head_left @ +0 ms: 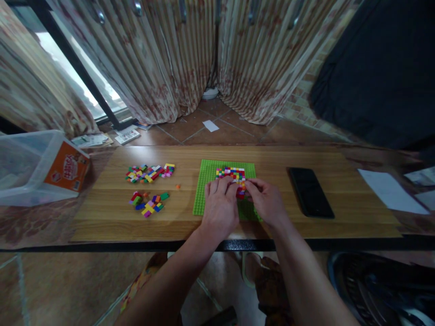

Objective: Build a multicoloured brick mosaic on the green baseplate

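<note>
A green studded baseplate (210,170) lies on the wooden table. On it stands a flat, many-coloured build of small toy bricks (231,172), its near part covered by my fingers. My left hand (220,206) reaches over the build from the near left, fingers curled down onto it. At the build's right edge, my right hand (267,199) is closed with thumb and forefinger against the bricks. Whether a loose brick sits between those fingertips is hidden. Two piles of loose bricks lie to the left, a farther pile (149,174) and a nearer pile (149,204).
A single orange brick (178,186) lies between piles and baseplate. To the right rests a black phone (310,192) on the wooden table (183,226). A clear plastic bin (30,167) with an orange label stands at the left. White paper (390,190) lies at the right.
</note>
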{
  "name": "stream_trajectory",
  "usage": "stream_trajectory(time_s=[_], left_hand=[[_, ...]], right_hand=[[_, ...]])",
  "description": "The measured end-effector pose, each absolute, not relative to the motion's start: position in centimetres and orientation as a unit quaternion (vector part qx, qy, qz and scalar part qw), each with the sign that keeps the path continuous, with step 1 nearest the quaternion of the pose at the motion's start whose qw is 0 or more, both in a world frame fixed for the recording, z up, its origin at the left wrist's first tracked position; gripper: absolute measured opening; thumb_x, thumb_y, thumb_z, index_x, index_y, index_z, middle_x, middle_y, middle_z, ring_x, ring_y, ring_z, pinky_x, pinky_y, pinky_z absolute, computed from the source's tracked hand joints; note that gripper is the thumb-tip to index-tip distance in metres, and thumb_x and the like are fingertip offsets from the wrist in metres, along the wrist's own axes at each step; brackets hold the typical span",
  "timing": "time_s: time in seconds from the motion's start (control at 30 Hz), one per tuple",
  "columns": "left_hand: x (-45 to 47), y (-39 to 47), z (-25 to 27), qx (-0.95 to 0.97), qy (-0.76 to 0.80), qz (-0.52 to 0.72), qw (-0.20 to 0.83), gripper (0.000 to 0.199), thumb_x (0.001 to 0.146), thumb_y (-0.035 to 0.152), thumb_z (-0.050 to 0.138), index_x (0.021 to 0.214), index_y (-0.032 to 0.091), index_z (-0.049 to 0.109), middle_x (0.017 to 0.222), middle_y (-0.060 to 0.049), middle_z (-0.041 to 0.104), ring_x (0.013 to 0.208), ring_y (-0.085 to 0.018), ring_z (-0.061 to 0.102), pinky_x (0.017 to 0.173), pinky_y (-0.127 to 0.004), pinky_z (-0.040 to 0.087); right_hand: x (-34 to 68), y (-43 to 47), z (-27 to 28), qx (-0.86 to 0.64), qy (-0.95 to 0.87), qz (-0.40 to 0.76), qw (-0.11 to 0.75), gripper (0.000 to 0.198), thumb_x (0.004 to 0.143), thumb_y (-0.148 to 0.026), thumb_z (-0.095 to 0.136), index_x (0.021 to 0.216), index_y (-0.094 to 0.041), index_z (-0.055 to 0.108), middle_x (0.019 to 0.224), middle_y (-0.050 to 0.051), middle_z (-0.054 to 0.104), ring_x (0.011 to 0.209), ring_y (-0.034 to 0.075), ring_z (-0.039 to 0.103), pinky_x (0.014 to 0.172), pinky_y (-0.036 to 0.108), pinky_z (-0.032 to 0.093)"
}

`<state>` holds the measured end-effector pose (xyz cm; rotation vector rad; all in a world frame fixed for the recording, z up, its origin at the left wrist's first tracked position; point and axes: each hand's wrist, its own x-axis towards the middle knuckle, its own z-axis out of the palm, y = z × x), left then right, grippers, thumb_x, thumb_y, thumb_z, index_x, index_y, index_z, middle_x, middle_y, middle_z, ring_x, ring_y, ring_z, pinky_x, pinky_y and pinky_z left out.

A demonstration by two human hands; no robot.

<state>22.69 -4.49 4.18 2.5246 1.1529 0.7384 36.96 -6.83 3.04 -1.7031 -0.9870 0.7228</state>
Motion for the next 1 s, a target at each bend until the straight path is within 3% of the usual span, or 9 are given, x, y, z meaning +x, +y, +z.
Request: stream_trajectory(time_s=[0.37, 1.0], left_hand=[[22.16, -3.98, 4.13, 0.876, 0.374, 0.265, 0.151, 0.035, 0.087, 0.015, 0.051, 0.121, 0.013, 0.059, 0.129, -0.012, 0.058, 0.118, -0.027, 0.049, 0.104, -0.043, 0.042], [22.13, -3.85, 4.07, 0.897, 0.368, 0.227, 0.096, 0.035, 0.093, 0.019, 0.046, 0.124, 0.019, 0.061, 0.133, -0.01, 0.057, 0.117, -0.027, 0.049, 0.101, -0.046, 0.041]], right_hand=[[37.12, -6.79, 2.78, -0.708, -0.404, 0.301, 0.495, 0.033, 0.082, -0.046, 0.058, 0.094, -0.018, 0.073, 0.092, 0.009, 0.077, 0.084, 0.024, 0.072, 0.077, 0.038, 0.055], [37.18, -6.78, 2.77, -0.709, -0.415, 0.292, 0.49, 0.034, 0.083, -0.047, 0.058, 0.095, -0.019, 0.073, 0.094, 0.009, 0.077, 0.083, 0.023, 0.071, 0.075, 0.037, 0.055]])
